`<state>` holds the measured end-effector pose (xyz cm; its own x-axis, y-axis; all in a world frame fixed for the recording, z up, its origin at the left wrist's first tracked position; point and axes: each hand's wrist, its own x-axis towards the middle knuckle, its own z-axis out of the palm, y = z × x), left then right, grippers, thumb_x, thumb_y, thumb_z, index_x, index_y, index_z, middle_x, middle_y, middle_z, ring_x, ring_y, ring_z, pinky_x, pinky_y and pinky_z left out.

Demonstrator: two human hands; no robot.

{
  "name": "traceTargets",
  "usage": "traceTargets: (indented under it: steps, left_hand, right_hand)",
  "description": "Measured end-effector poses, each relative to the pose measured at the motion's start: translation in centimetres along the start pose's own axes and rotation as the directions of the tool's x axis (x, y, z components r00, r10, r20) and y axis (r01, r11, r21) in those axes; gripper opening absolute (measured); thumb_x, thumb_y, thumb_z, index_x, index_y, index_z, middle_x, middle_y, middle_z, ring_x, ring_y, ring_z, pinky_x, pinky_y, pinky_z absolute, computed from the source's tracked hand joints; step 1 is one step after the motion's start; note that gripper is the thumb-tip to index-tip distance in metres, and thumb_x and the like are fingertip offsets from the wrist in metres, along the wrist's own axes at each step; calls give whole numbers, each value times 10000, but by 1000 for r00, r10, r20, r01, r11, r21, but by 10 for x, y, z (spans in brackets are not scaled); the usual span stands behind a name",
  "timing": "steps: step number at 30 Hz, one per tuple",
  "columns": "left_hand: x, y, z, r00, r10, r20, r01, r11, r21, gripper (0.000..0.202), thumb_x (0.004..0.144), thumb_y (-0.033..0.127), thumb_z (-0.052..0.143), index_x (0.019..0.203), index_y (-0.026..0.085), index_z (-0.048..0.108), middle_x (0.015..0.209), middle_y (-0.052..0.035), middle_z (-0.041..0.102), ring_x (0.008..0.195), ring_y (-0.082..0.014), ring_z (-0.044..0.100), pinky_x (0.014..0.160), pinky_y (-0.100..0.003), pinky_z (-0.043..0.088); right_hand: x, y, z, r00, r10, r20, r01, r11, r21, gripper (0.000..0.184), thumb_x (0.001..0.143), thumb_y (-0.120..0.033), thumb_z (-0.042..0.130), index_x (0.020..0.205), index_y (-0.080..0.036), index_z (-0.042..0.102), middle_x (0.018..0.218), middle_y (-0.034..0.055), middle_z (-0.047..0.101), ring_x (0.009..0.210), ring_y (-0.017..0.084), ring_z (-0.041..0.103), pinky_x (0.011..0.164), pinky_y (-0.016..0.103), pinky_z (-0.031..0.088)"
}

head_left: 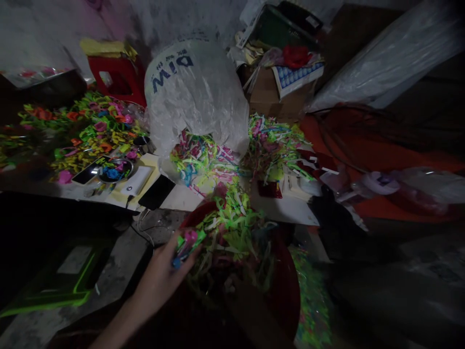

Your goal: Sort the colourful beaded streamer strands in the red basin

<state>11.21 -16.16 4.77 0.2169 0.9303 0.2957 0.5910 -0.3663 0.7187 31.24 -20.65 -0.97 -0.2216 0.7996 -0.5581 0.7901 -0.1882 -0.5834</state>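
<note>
Bare and reaching up from the bottom edge, the left hand (169, 266) has its fingers curled around small pink, green and blue plastic pieces (188, 242), which sit between thumb and fingers over the left side of a red tub (291, 286). The bunch's long axis slants, its blue end low toward the palm, its green end up and right toward the green strips (236, 208) heaped in the tub. Deep in shadow, the right hand (241, 295) is inside the tub; I cannot tell whether its fingers grip anything. On the counter (290, 211) behind stands a white sack (203, 92) with large dark letters, seemingly W, I and D, set askew; smaller marks beside them are illegible.
</note>
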Motion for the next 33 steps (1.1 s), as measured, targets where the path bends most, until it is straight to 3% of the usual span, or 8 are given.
traceTargets:
  steps: [2, 4, 12, 17, 20, 23, 28, 33]
  left_hand:
    - [1, -3, -7, 998, -69, 1, 69, 996, -58, 179, 845, 230, 494, 1003, 146, 497, 772, -21, 672, 616, -106, 647, 551, -120, 476]
    - [-1, -8, -6, 993, -112, 46, 116, 988, -97, 205, 841, 249, 510, 1018, 146, 502, 784, -17, 674, 641, -107, 652, 577, -122, 480]
    - [-17, -21, 7, 974, -179, 138, 200, 966, -161, 278, 850, 252, 511, 1114, 171, 474, 912, -22, 683, 757, -108, 668, 671, -119, 480]
    - [-19, -22, 7, 973, -173, 154, 200, 963, -182, 298, 849, 233, 515, 1139, 186, 465, 920, -7, 681, 766, -95, 662, 670, -102, 468]
    - [-21, -24, 7, 970, -182, 159, 211, 960, -185, 264, 847, 239, 523, 1103, 188, 484, 916, -6, 673, 771, -96, 654, 679, -105, 465]
    - [-25, -27, 7, 967, -192, 168, 221, 960, -172, 260, 847, 249, 520, 1098, 190, 484, 907, -5, 665, 788, -100, 649, 685, -109, 463]
    - [-26, -28, 9, 959, -226, 171, 257, 947, -191, 235, 846, 284, 514, 1048, 165, 499, 863, -18, 661, 770, -114, 647, 685, -131, 470]
    - [-26, -27, 7, 945, -256, 205, 297, 932, -205, 277, 857, 296, 504, 1087, 144, 483, 935, -64, 661, 828, -140, 646, 716, -169, 483]
  right_hand:
    - [5, -6, 1, 994, 108, -5, -107, 978, -176, 286, 876, -174, 358, 982, -121, 618, 914, 140, 669, 869, 274, 636, 736, 372, 455]
    - [10, -12, 3, 992, 124, -11, -123, 967, -222, 306, 874, -192, 350, 975, -114, 629, 904, 158, 674, 864, 302, 639, 729, 393, 451]
    - [22, -10, 18, 985, 155, -73, -164, 977, -138, 325, 811, -152, 412, 1050, -98, 625, 914, 175, 679, 852, 318, 647, 708, 399, 455]
    - [29, -3, 32, 998, 55, -24, -54, 997, 55, 285, 811, -155, 432, 936, -176, 687, 957, 89, 692, 885, 192, 650, 771, 254, 450]
    - [27, -2, 36, 1000, 6, -27, -2, 990, 141, 251, 789, -194, 503, 967, -185, 681, 997, 64, 686, 915, 186, 639, 771, 230, 456]
    - [23, -7, 40, 999, -9, -42, 17, 983, 181, 295, 765, -220, 552, 1041, -196, 655, 1032, 46, 673, 923, 197, 632, 761, 238, 472]
    - [28, -21, 47, 996, 46, -71, -35, 988, 151, 380, 788, -155, 518, 1159, -157, 599, 1146, 127, 603, 1022, 211, 589, 877, 287, 436]
    - [33, -25, 47, 999, 24, -34, -21, 997, 77, 267, 885, -270, 512, 1117, -155, 578, 1150, 98, 581, 1032, 195, 566, 890, 377, 441]
